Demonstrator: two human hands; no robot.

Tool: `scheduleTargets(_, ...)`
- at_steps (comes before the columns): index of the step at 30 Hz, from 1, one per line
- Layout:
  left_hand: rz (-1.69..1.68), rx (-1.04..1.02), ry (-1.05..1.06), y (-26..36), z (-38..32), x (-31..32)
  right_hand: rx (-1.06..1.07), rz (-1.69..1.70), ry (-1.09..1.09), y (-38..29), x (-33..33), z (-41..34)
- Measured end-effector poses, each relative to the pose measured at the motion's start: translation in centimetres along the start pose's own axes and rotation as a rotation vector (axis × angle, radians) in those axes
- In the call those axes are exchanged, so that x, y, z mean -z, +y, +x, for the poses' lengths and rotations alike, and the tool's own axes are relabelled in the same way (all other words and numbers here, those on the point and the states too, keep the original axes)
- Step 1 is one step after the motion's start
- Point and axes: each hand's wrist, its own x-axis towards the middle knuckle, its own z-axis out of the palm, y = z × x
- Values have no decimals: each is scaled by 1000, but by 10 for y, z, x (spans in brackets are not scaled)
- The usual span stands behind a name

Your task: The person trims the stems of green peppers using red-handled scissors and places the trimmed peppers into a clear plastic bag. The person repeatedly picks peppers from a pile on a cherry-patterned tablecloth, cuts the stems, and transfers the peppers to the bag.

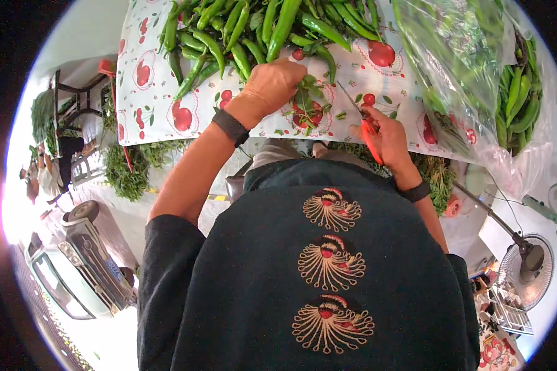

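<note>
A heap of long green chili peppers (241,32) lies on a white tablecloth (158,120) printed with red fruit. My left hand (277,83) is closed at the heap's near edge, just below a large pepper; whether it holds anything is hidden. Under its right side lies a leafy green sprig (308,99) among small stem bits. My right hand (387,134) has its fingers around the handles of red-handled scissors (369,134), whose blades point up and left towards a single curved pepper (326,60).
A clear plastic bag of green peppers (515,106) stands on the table's right side. Bundles of leafy greens (127,171) lie on the floor beyond the table's near edge. A standing fan (527,269) is at the right, and a parked vehicle (83,269) at the left.
</note>
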Motion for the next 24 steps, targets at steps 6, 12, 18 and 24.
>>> scheduleTargets(6, -626, 550, 119, 17, 0, 22, 52, 312, 36, -14, 3, 6)
scheduleTargets(12, -1111, 623, 13, 30, -6, 40, 12, 458, -144, -43, 16, 1)
scheduleTargets(18, -1517, 828, 258, 25, -9, 31, 81, 481, -42, -45, 7, 5)
scheduleTargets(24, -1714, 895, 374, 25, -13, 27, 81, 590, -192, -49, 9, -5)
